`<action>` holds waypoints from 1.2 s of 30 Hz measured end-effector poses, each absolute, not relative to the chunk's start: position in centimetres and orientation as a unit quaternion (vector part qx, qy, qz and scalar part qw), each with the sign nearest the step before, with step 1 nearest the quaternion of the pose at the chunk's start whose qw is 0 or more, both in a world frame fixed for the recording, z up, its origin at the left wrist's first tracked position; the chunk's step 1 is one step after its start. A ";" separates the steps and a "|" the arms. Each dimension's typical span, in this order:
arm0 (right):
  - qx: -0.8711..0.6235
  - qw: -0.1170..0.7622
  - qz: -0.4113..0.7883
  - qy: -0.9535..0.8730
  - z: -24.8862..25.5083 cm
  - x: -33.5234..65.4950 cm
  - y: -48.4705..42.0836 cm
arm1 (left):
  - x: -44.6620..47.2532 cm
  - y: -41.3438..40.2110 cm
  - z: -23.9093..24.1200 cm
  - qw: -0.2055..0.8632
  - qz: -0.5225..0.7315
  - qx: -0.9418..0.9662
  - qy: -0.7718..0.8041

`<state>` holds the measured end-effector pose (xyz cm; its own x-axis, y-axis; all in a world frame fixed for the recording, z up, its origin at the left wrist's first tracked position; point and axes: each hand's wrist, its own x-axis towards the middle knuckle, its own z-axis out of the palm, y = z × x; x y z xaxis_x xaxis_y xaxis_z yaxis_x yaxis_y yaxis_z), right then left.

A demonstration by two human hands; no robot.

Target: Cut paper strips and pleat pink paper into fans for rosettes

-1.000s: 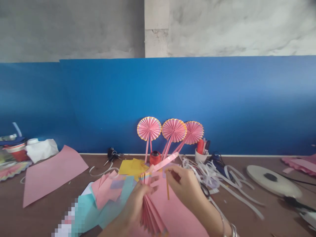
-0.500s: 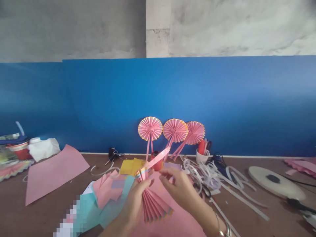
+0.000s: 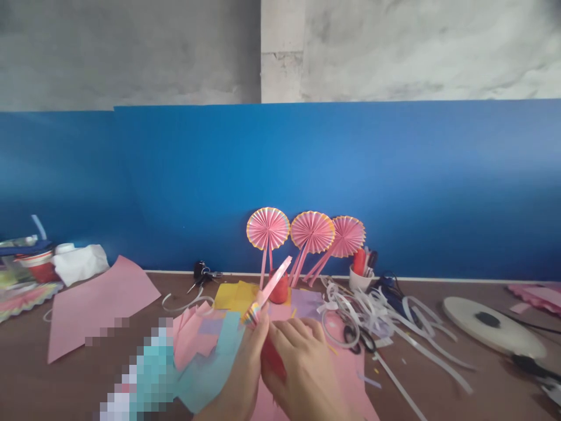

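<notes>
My left hand (image 3: 245, 368) and my right hand (image 3: 300, 368) are pressed together low in the middle, both closed on a pleated pink paper fan (image 3: 256, 313). The pleats are squeezed into a narrow bundle between the palms, mostly hidden. A pink strip handle (image 3: 276, 278) sticks up and to the right from the bundle's striped tip. Beneath the hands lies a pink paper sheet (image 3: 346, 374) on the brown table (image 3: 438, 380).
Three finished pink fans (image 3: 309, 234) lean on the blue wall. A red spool (image 3: 280, 289), yellow paper (image 3: 232, 295), scissors (image 3: 357, 339), white paper strips (image 3: 385, 316), a pen cup (image 3: 359, 275), a tape roll (image 3: 486, 324) and a pink sheet (image 3: 96, 304) at left lie about.
The spread fan has been folded shut between my palms. My right hand moved left and down against the left hand, and the strip handle tilted more upright.
</notes>
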<state>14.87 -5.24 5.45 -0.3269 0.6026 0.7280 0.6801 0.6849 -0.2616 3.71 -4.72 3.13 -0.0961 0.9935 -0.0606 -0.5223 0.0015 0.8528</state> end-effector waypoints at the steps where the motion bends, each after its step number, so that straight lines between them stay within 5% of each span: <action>1: -0.394 0.429 -0.047 -0.812 5.4 14.9 -5.2 | 3.5 -4.6 2.6 0.599 0.632 0.310 0.383; 7: -0.412 0.420 -0.007 -0.808 5.2 14.6 -4.9 | 2.8 -4.0 0.5 0.591 0.633 0.338 0.368; 14: -0.451 0.429 0.125 -0.773 6.3 15.5 -5.4 | 3.6 -4.8 3.8 0.593 0.617 0.365 0.367; 24: -0.516 0.417 -0.043 -0.747 7.2 19.2 -2.0 | 1.7 -3.7 5.6 0.491 0.552 0.503 0.449; 36: -0.542 0.322 0.064 -0.774 7.6 18.7 -2.1 | 2.0 -4.3 7.1 0.559 0.519 0.463 0.451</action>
<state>18.69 -2.13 7.60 -0.2049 0.8793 0.4299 0.7973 0.4047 -0.4478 2.00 -4.28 7.08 0.0548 0.9982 -0.0235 -0.1631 0.0322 0.9861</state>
